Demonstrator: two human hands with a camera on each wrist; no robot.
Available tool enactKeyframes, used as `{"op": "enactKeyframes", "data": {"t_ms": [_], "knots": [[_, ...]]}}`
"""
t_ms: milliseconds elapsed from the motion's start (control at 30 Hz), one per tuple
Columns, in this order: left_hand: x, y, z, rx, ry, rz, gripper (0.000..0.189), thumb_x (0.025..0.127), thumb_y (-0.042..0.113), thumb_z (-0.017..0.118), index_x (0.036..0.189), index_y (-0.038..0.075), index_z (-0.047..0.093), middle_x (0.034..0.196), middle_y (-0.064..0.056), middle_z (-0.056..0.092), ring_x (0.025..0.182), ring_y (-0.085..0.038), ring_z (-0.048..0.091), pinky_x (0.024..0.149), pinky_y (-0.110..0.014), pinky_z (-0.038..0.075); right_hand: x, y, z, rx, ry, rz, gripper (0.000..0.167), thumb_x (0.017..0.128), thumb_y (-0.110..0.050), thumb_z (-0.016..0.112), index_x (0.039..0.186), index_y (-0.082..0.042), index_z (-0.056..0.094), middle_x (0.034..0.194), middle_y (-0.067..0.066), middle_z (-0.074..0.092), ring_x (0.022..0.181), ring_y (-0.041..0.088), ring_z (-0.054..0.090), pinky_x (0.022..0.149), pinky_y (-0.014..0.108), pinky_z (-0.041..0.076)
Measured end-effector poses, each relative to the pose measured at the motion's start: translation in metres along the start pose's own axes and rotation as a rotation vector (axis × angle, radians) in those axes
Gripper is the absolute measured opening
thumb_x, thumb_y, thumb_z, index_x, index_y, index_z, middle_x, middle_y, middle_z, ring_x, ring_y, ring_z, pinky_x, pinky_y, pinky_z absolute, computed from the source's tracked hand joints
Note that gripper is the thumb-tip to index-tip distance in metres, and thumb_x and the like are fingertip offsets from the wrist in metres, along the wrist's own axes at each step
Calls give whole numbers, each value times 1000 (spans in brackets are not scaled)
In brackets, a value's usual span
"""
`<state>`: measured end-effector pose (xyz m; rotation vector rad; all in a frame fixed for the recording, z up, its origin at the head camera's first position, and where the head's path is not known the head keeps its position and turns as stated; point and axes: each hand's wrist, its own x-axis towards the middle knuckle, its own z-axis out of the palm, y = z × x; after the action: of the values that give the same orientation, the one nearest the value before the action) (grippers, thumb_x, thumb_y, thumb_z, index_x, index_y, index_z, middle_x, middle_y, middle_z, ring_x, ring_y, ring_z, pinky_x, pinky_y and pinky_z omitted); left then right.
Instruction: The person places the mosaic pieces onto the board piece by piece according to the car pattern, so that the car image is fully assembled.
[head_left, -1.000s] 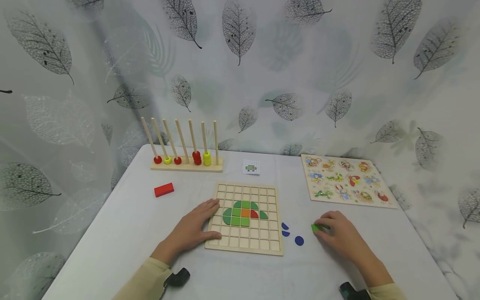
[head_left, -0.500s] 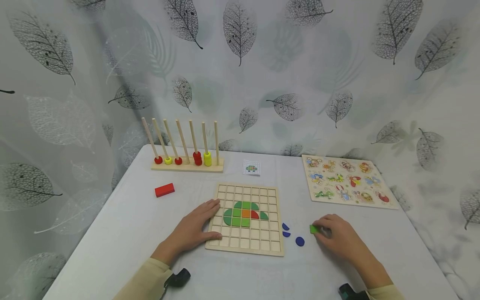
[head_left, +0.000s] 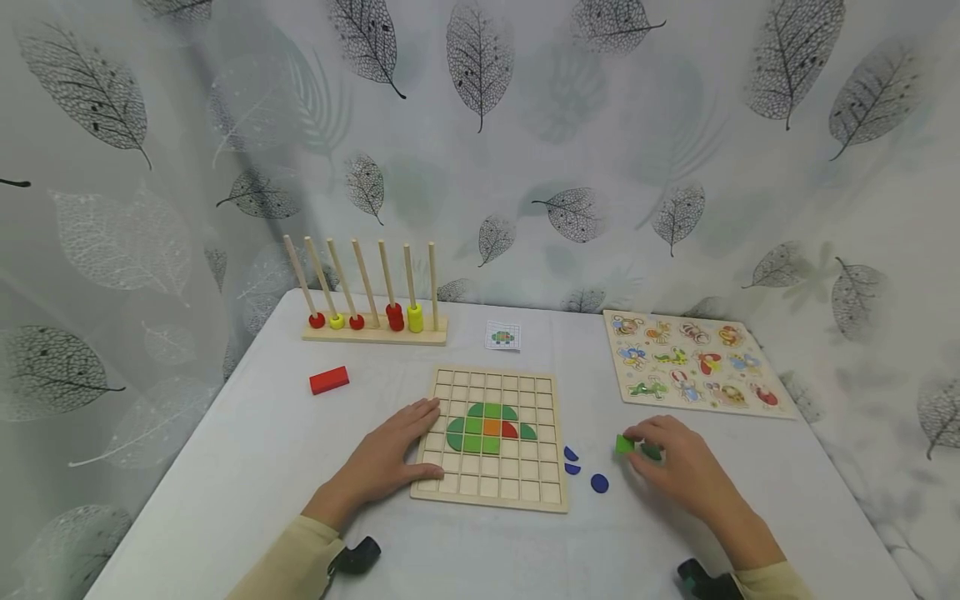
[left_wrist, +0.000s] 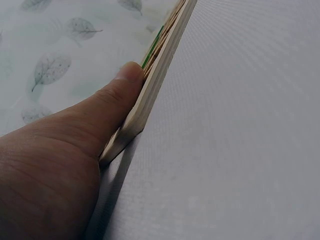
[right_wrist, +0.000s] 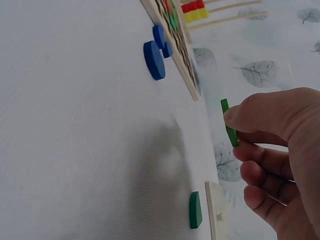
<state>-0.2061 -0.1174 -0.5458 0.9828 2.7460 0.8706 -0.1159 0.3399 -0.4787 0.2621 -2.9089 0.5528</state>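
My left hand (head_left: 390, 450) rests on the left edge of a wooden grid board (head_left: 467, 485), fingers and thumb extended. In the left wrist view the thumb (left_wrist: 112, 102) lies along the board's rim. Green, orange and red tiles (head_left: 491, 427) sit in the middle of the grid. To the right of the board, my right hand (head_left: 678, 462) pinches a light green square tile (head_left: 624, 444) between thumb and fingertips. The right wrist view shows this tile (right_wrist: 229, 123) edge-on, raised over the table. Under the hand lies a dark green curved piece (head_left: 651, 451).
Two blue half-round pieces (head_left: 572, 469) and a blue disc (head_left: 599, 483) lie between board and right hand. Behind are a pattern card (head_left: 503, 335), a peg stand with beads (head_left: 375, 334) and an insect puzzle board (head_left: 705, 367). A red block (head_left: 329, 380) lies left.
My right hand has risen slightly with the green square tile, which has turned to show more of its face. The dark green piece now shows beneath the hand. The left hand stays put.
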Motion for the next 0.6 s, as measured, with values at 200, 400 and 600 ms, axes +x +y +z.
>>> {"op": "enactKeyframes", "data": {"t_ms": [200,400,600], "knots": [[0,0,0,-7,-10,-1,102,88,60,85,167,8,44,175,-2,35,162,-28,27,127,-55,31,6,-6,-5,13,54,-51,27,85,-9,93,109,-15,81,110,-1,74,96,19,68,81,44,63],[0,0,0,-12,-5,0,103,88,60,85,166,7,44,175,-2,35,162,-28,27,127,-56,31,12,-14,-6,13,91,-106,29,84,-9,94,109,-16,81,112,-3,74,95,18,68,80,44,64],[0,-1,0,-15,0,-3,103,88,61,84,166,8,44,175,-1,35,163,-27,27,127,-56,31,19,-27,-6,22,95,-129,29,84,-11,95,109,-17,82,108,-6,74,96,15,67,80,42,63]]}}
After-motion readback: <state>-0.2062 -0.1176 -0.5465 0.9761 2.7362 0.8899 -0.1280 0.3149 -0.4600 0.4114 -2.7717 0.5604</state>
